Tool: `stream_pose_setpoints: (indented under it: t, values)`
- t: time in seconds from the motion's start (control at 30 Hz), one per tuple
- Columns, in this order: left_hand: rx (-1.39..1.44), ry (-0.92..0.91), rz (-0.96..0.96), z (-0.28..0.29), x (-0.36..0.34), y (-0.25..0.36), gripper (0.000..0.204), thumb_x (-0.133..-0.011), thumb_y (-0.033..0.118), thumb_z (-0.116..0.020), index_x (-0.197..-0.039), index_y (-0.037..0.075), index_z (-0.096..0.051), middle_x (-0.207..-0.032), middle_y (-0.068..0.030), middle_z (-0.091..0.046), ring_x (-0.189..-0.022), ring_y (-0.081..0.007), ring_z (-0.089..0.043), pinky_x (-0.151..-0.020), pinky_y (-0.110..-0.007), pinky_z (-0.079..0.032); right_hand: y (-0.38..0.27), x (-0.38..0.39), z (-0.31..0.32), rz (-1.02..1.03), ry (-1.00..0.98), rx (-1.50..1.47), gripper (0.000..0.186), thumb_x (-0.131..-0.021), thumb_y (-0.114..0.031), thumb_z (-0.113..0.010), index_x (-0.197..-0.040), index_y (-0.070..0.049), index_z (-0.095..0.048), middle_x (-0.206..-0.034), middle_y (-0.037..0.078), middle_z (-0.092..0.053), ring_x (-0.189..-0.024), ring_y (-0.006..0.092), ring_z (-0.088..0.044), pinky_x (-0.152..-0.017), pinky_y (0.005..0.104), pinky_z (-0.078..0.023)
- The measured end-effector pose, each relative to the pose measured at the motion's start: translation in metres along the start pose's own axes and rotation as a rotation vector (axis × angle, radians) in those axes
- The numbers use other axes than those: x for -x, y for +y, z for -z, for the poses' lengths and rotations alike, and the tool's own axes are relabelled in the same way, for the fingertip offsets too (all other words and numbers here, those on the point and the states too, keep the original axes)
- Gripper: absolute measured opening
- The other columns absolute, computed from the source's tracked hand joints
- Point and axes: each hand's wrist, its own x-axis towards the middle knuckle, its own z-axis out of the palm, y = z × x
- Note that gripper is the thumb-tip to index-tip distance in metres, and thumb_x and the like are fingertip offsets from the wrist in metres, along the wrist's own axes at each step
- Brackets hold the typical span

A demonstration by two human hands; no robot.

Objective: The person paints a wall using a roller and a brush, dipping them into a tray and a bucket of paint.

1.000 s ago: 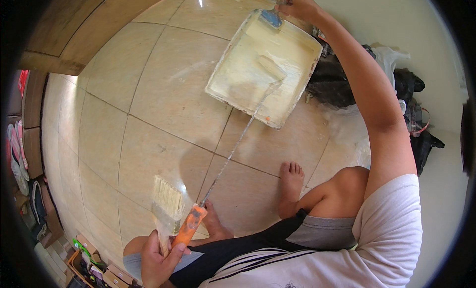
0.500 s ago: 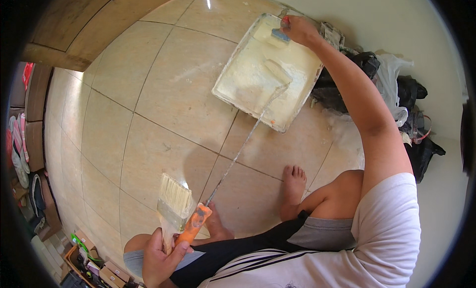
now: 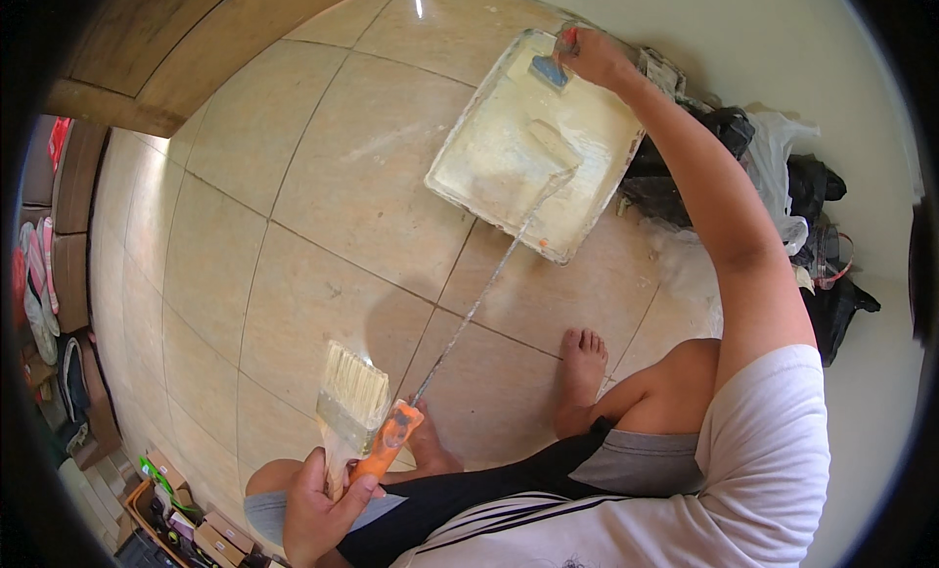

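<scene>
My left hand is closed on two handles at once. One belongs to a wide paintbrush with pale, paint-coated bristles pointing up. The other is the orange handle of a paint roller, whose thin rod reaches to the roller head lying in cream paint. A shallow paint tray on the floor holds this paint. At the tray's far right end my right hand grips a flat tool with a wide grey end and some red at its handle. Its tip is low over the paint; whether bristles are submerged I cannot tell.
Black and white plastic bags are heaped along the wall right of the tray. A wooden panel stands at the upper left. Boxes and small items lie lower left. My bare foot rests on the tiled floor.
The grey-ended tool in my right hand has tilted and its wide end shifted slightly left. My left hand still holds the paintbrush and roller handle. The whole view has moved slightly.
</scene>
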Motion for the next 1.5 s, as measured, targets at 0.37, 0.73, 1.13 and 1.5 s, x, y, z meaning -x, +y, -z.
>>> stream_pose_setpoints:
  t: [0.37, 0.73, 1.13, 1.5]
  values:
    - [0.037, 0.01, 0.024, -0.001, 0.001, 0.003, 0.03, -0.089, 0.006, -0.062, -0.113, -0.007, -0.048, -0.085, -0.0113, -0.065, -0.07, -0.0125, -0.066, -0.055, -0.02, -0.048, 0.004, -0.008, -0.02, -0.12, 0.077, 0.062, 0.036, -0.086, -0.038, -0.055, -0.101, -0.007, -0.066, -0.096, 0.021, -0.067, -0.091, 0.0406, -0.063, -0.081, 0.0473, -0.049]
    - [-0.065, -0.051, -0.062, 0.014, 0.002, -0.015, 0.029, -0.09, 0.007, -0.063, -0.111, -0.006, -0.049, -0.083, -0.0105, -0.065, -0.069, -0.0121, -0.065, -0.056, -0.021, -0.048, -0.009, -0.016, 0.019, -0.018, 0.027, -0.141, 0.033, -0.077, -0.034, -0.068, -0.096, -0.007, -0.067, -0.092, 0.018, -0.068, -0.089, 0.0351, -0.064, -0.078, 0.0415, -0.049]
    - [-0.058, -0.045, -0.027, 0.019, 0.005, -0.015, 0.025, -0.088, 0.011, -0.068, -0.098, -0.005, -0.052, -0.084, -0.011, -0.066, -0.074, -0.0144, -0.069, -0.063, -0.025, -0.053, -0.004, -0.013, 0.027, -0.003, 0.012, -0.096, 0.034, -0.082, -0.034, -0.062, -0.092, -0.002, -0.066, -0.086, 0.022, -0.066, -0.084, 0.0388, -0.063, -0.074, 0.0433, -0.048]
    - [-0.07, -0.058, -0.051, 0.022, 0.007, -0.012, 0.025, -0.087, 0.01, -0.068, -0.097, -0.006, -0.052, -0.084, -0.0113, -0.067, -0.072, -0.0143, -0.069, -0.062, -0.025, -0.053, -0.057, 0.02, 0.004, 0.069, -0.033, 0.137, 0.032, -0.089, -0.031, -0.051, -0.088, -0.002, -0.063, -0.086, 0.024, -0.065, -0.083, 0.0438, -0.062, -0.074, 0.0492, -0.049]
